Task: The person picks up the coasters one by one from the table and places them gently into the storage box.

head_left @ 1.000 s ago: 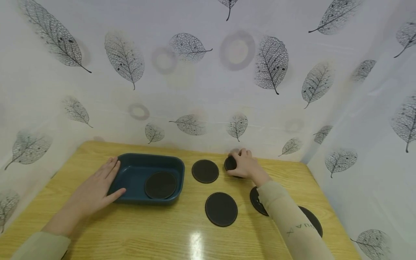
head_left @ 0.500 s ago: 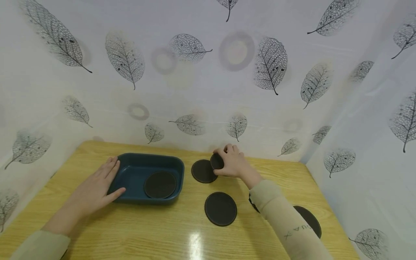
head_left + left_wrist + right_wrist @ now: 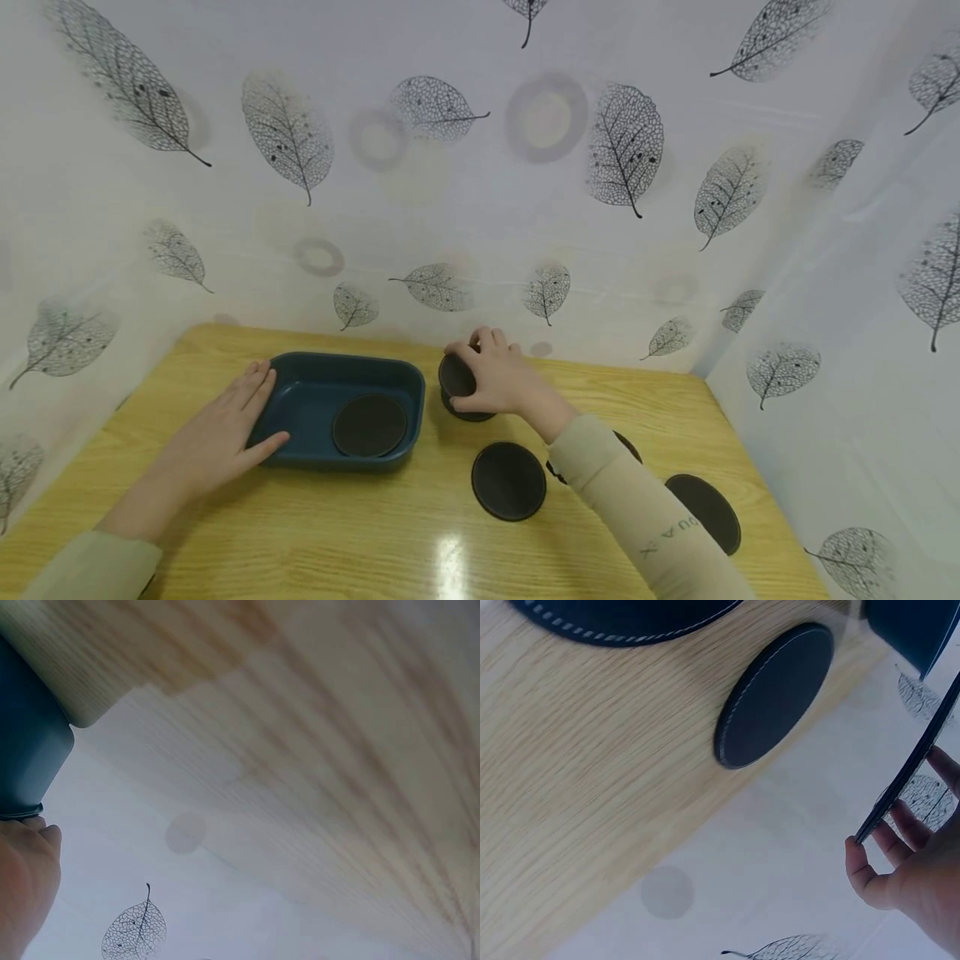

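Observation:
My right hand [image 3: 501, 377] pinches a round black coaster [image 3: 457, 377] by its edges, thumb on one side and fingers on the other. In the right wrist view this held coaster [image 3: 909, 771] is tilted, seen nearly edge-on, above a stitched coaster [image 3: 776, 697] lying on the wood. From the head, it overlaps most of that lying coaster [image 3: 474, 416]. Fingers extended, my left hand [image 3: 213, 429] rests along the left end of a dark blue rectangular tray [image 3: 352, 362]. One coaster [image 3: 370, 426] lies inside the tray on its right side.
Right of the tray, a coaster [image 3: 508, 482] lies on the wooden table [image 3: 337, 533]. Another coaster [image 3: 708, 512] is at the far right, and a dark round piece [image 3: 628, 444] is mostly hidden under my right forearm. A leaf-patterned sheet [image 3: 480, 200] hangs behind the table.
My right hand has lifted the coaster from the back of the table and carried it left, over the neighbouring coaster. My left hand and the tray stay put.

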The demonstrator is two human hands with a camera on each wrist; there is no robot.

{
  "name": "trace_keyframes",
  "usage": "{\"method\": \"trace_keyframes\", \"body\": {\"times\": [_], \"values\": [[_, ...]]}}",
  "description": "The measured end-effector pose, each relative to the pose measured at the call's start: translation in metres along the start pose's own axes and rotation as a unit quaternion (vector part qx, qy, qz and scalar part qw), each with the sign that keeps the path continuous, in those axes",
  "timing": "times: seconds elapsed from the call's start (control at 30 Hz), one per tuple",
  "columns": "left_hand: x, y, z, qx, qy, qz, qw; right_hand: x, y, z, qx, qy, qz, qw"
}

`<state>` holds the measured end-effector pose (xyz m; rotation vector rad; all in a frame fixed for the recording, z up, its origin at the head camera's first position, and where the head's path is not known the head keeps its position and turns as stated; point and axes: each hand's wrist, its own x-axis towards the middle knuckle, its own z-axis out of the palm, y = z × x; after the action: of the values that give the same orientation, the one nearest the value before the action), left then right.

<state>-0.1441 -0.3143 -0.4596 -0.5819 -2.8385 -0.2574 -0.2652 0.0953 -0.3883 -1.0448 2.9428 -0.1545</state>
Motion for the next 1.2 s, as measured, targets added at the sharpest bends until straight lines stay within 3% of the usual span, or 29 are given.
{"method": "trace_keyframes", "body": {"times": [0.47,0.8,1.2], "values": [[0.000,-0.002,0.003,-0.001,0.008,0.003,1.0000,0.014,-0.054,-0.001,-0.052,0.009,-0.057,0.9970],[0.000,-0.001,0.002,-0.003,0.005,0.002,1.0000,0.029,-0.084,0.008,-0.028,-0.006,-0.079,0.9965],[0.000,0.000,0.000,-0.015,-0.013,-0.014,0.9997,0.049,-0.111,0.025,-0.057,-0.027,-0.091,0.9938]]}}
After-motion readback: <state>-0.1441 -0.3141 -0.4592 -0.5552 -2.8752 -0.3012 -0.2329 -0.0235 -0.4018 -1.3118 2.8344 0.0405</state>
